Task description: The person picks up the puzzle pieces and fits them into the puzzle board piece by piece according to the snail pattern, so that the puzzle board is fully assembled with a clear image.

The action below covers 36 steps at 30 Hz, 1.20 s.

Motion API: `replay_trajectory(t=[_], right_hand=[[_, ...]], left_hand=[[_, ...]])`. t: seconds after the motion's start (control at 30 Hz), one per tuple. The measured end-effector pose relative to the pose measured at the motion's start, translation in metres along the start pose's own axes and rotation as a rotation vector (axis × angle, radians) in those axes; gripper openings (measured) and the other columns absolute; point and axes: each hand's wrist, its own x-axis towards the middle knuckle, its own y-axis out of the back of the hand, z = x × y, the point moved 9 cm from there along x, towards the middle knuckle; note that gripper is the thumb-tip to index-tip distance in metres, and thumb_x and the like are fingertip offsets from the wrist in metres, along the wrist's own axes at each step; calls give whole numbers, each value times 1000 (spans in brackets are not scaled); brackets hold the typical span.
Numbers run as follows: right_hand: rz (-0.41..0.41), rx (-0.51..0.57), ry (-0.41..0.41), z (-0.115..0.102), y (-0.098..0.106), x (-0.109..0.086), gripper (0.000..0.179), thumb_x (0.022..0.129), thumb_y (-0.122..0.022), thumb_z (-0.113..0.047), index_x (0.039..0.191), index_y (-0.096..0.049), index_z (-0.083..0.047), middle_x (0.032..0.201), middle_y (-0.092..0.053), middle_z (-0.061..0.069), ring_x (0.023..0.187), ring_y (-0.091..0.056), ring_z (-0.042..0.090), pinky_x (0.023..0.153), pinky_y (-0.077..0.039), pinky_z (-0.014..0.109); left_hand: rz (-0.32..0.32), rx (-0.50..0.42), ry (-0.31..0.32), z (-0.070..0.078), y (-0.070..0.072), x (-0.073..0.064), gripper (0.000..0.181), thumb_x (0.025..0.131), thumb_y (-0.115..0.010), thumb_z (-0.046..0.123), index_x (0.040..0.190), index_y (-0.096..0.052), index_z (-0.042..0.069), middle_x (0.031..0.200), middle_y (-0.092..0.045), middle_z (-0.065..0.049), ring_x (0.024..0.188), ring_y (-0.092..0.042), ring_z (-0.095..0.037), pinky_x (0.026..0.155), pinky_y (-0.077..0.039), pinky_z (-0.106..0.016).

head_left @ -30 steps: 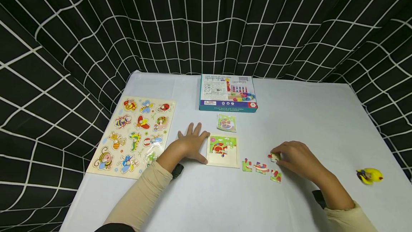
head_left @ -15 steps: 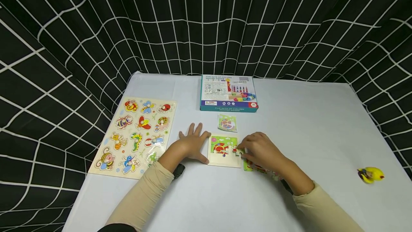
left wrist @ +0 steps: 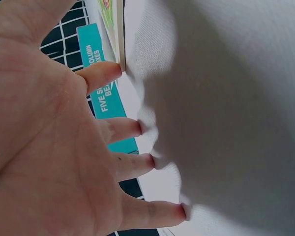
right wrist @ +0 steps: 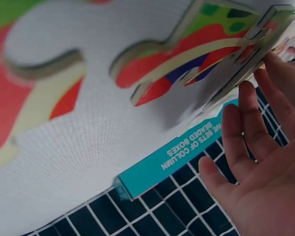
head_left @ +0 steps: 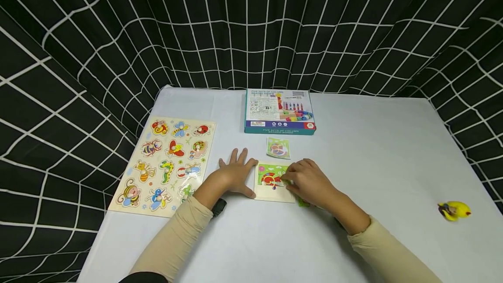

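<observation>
Tray (head_left: 275, 194) prob. light & stiff, thin wood or sim.; likely to skid on the cloth-covered worktop (head_left: 251, 239) if shoved, so best steadied by its rim, on the side by the L hand (head_left: 235, 178); L hand is splayed, fingers spread, thumb & index at that rim, other fingertips down on the cloth. R hand (head_left: 310, 182) has thumb & fingertips bent in, pinching a puzzle piece (head_left: 280, 182) over the tray's side nearest it; fit in the recess partly hidden by those fingers, can't tell if seated.

Pieces should be near weightless, rigid, not slippery; knobs & necks the weak spots, so take them by opp. edges, fingertips only; little thickness to grip when flat.

Looks: tray pale, shallow, w/ raised border; picture fills its far part, between the hands; green ground, pink flower nearer the L hand, red rounded figure mid; bare strip along the near side, closer to the wearer. Loose pieces (right wrist: 201, 42) lie on the cloth under & beside the R hand; green, red, cream, some blue, w/ pale cut edges. Picture card (head_left: 278, 148), similar colours, lies beyond the tray, ahead of & between both hands.
</observation>
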Motion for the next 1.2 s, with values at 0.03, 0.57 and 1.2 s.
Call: replay_trajectory(t=[0.03,0.57,1.2], right_hand=[[-4,-5,-3,0,0,0,24,77,-82,-21,100,-77,-18,95,-68,-2,96,-59,20,97,-41,45],[-97,141,-82,13,4,-26,35,75,-84,-22,107,-74,-14,108,-71,0,109,-61,23,99,-42,51],[-70,37,-47,7,9,-41,29,69,-86,-14,94,-74,-17,78,-62,-12,76,-54,6,89,-48,43]], left_hand=[[3,-1,-1,0,0,0,100,69,-84,49,149,-32,23,162,-4,-19,147,2,-45,103,-17,-77],[3,-10,-1,0,-4,1,101,68,-85,50,150,-32,23,162,-5,-19,147,1,-45,103,-16,-77],[-1,-10,-6,-3,-3,4,101,69,-84,51,150,-31,24,162,-3,-18,147,4,-45,104,-15,-76]])
